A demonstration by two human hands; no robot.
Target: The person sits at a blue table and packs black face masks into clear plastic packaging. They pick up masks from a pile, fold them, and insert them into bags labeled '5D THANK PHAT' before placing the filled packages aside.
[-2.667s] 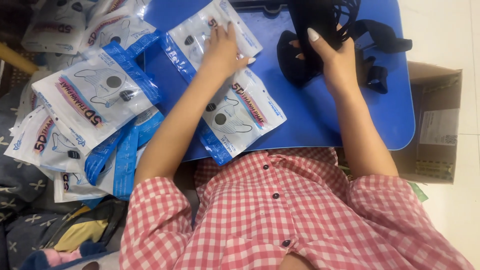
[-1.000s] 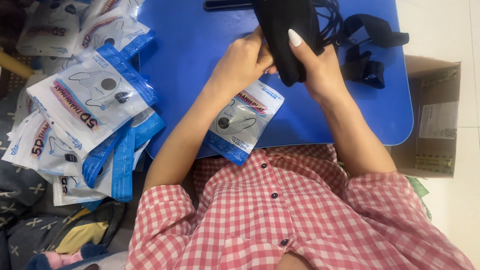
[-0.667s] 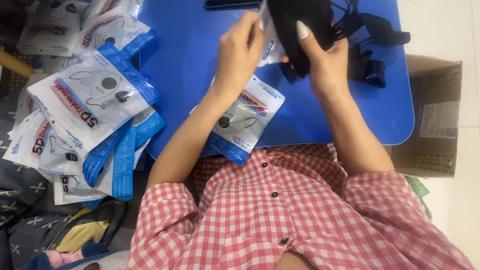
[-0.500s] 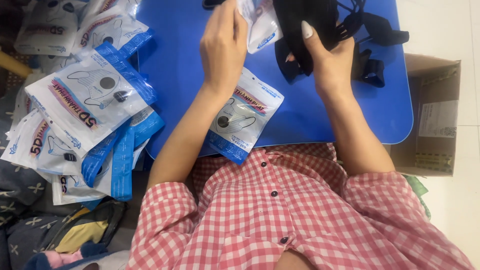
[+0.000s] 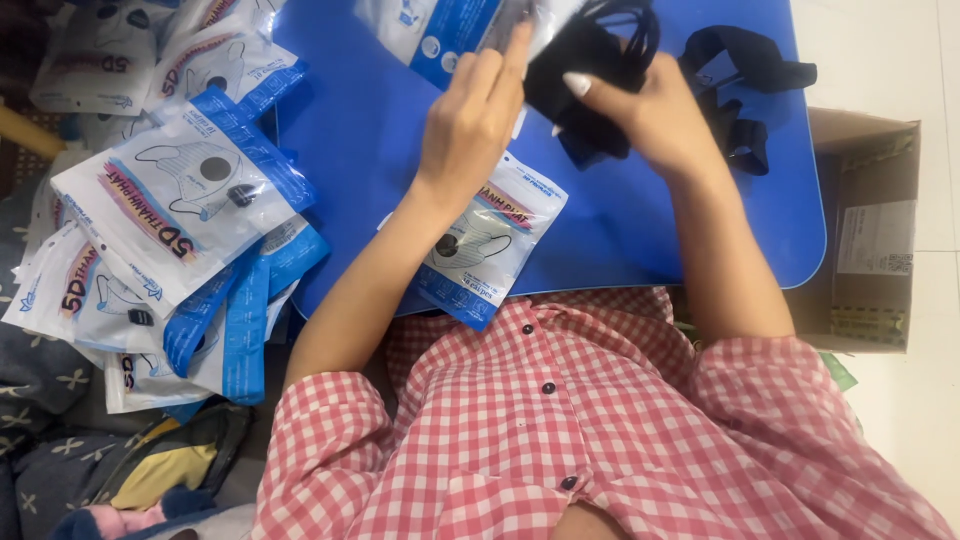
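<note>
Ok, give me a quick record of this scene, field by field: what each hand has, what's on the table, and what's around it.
left hand: holds the open clear pouch
right hand: grips a black mask at the pouch mouth
table: blue, rounded corners
on table: one packed pouch near the shirt; loose black masks at the right
left of table: pile of packed pouches
right of table: cardboard box

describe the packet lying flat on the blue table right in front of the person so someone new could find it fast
Start at the blue table and come to its near edge, by the red checked shirt. A flat mask packet lies there alone, under the left forearm. Unlike the heap of packets off the table's left side, it rests on the tabletop, and neither hand holds it.
</note>
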